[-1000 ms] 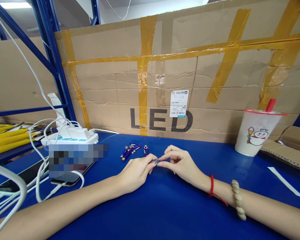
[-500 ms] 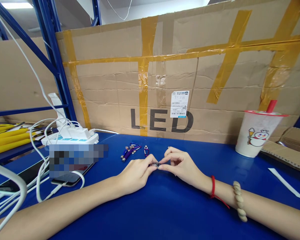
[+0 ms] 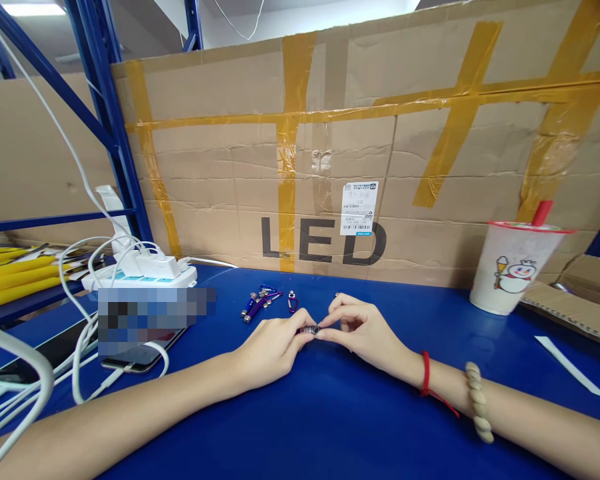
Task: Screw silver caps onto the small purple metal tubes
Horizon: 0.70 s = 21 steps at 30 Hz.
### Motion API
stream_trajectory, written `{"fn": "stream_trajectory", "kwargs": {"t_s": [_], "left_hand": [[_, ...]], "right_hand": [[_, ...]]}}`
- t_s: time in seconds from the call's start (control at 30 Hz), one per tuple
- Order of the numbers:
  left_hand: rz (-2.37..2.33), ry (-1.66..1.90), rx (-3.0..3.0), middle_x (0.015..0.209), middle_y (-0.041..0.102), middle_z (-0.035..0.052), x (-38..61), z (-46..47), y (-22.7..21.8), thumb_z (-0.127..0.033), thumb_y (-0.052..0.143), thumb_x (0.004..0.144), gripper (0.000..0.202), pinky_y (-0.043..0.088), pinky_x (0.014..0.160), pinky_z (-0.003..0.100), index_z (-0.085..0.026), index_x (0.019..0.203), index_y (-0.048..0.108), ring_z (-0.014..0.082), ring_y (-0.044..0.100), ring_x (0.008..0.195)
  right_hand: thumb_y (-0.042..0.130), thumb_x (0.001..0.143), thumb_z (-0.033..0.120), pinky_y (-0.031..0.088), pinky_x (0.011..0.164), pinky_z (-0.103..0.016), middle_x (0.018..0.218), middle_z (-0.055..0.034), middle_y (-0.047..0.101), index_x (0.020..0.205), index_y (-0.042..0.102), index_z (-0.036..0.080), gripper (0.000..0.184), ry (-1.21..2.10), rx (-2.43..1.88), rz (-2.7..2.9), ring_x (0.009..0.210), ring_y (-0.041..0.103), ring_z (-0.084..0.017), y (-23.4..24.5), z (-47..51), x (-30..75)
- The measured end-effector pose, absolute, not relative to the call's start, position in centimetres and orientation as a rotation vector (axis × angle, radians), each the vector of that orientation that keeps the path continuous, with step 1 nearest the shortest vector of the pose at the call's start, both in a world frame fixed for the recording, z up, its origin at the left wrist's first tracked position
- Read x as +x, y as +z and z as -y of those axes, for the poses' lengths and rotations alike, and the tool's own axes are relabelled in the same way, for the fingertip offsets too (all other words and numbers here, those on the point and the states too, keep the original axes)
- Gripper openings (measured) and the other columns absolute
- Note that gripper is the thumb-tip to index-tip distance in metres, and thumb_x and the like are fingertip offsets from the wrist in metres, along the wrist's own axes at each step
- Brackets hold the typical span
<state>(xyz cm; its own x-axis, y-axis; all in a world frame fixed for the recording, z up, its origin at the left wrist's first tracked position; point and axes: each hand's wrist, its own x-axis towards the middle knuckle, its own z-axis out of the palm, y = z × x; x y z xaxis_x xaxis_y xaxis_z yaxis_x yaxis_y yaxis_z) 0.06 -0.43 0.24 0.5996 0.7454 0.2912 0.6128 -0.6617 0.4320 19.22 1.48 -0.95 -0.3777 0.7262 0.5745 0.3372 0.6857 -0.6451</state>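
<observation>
Head view: both hands pinch one small dark cylindrical piece low over the smooth blue tabletop.

The left hand grips its left end between fingertips; the right hand grips the right end, wrist bearing a red cord and a beaded bracelet. Just behind lie several small purple cylinders with metal tips and a clip. A taped, creased cardboard wall stands behind. A sealed white paper cup holds a red straw; its contents are hidden.
</observation>
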Motion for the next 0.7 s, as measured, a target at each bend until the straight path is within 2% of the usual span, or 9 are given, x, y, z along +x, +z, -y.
{"fn": "stream_trajectory", "kwargs": {"t_s": [0.23,0.53,0.7], "left_hand": [[-1.091,0.678,2.551,0.076,0.059,-0.0011,-0.02,0.28,0.0,-0.024,0.034,0.09,0.012,0.04,0.061,0.022,-0.021,0.092,0.046,0.0143,0.058,0.068],[-1.059,0.736,2.582,0.086,0.063,-0.0007,-0.07,0.12,-0.15,-0.024,0.039,0.089,0.008,0.041,0.065,0.022,-0.021,0.086,0.046,0.0151,0.061,0.077],[-1.046,0.773,2.581,0.086,0.063,-0.001,-0.08,0.16,-0.17,-0.024,0.041,0.088,0.007,0.04,0.062,0.021,-0.021,0.084,0.046,0.0144,0.06,0.074]], "right_hand": [[0.067,0.068,0.05,0.028,0.043,-0.02,0.073,-0.002,0.051,0.069,0.069,0.016,0.034,0.528,-0.813,1.975,0.051,0.036,-0.005,-0.77,-1.29,19.15],[0.069,0.071,0.038,0.031,0.045,-0.02,0.073,-0.0012,0.051,0.07,0.069,0.017,0.021,0.537,-0.798,1.991,0.051,0.036,-0.005,-0.93,-1.33,19.25],[0.07,0.07,0.035,0.032,0.045,-0.02,0.073,-0.0008,0.051,0.07,0.067,0.016,0.019,0.536,-0.776,1.979,0.049,0.036,-0.004,-0.92,-1.26,19.19]]}}
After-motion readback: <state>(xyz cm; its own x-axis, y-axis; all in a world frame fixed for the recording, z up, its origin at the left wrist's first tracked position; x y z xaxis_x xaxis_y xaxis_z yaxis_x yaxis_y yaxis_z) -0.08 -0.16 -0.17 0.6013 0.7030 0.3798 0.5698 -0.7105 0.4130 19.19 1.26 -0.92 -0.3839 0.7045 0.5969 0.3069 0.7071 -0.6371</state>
